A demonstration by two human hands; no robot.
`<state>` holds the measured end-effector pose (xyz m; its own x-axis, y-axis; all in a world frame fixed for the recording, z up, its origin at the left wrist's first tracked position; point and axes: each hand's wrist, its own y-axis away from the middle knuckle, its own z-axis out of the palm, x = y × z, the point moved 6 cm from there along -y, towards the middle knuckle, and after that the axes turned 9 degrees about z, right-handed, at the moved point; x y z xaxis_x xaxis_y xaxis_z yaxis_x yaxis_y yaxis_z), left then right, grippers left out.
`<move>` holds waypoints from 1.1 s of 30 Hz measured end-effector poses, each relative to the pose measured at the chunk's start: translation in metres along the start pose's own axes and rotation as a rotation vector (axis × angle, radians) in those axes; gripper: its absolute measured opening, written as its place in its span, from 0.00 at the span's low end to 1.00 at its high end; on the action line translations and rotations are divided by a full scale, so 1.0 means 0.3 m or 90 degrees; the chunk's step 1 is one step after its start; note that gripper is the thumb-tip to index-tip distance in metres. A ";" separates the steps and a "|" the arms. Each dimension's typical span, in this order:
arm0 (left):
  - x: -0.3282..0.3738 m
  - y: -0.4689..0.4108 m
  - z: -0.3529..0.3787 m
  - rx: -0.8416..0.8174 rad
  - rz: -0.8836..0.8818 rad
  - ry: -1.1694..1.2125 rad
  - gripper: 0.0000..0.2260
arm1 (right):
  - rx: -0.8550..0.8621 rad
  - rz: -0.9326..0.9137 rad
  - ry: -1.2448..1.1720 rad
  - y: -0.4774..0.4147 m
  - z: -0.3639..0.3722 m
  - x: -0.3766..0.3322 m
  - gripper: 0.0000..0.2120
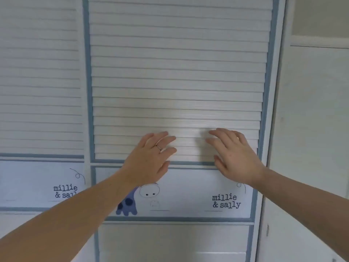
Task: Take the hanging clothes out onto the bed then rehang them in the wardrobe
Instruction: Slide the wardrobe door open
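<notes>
A white wardrobe door [177, 72] with horizontal slats and a blue-grey frame fills the view and hides whatever is inside. My left hand [151, 157] lies flat against the lowest slats with its fingers straight and spread; a ring sits on one finger. My right hand [234, 154] is flat on the same slats a little to the right, fingers straight. Neither hand holds anything. No clothes or hangers are in sight.
A second slatted door [39, 76] stands to the left. Below the slats are printed panels [190, 193] reading "millie & sally" with a cartoon animal. A plain white wall [311, 129] runs along the right side.
</notes>
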<state>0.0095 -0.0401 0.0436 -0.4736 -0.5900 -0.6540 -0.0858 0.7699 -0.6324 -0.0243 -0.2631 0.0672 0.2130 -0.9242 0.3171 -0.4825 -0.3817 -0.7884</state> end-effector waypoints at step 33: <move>-0.233 0.061 0.251 0.075 -0.052 -0.094 0.28 | 0.245 -0.159 0.056 -0.229 0.352 -0.009 0.29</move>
<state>0.1072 -0.0031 0.0463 -0.3343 -0.6848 -0.6475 -0.0104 0.6896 -0.7241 0.0980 -0.2326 0.0648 0.2020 -0.8084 0.5528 -0.0721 -0.5752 -0.8148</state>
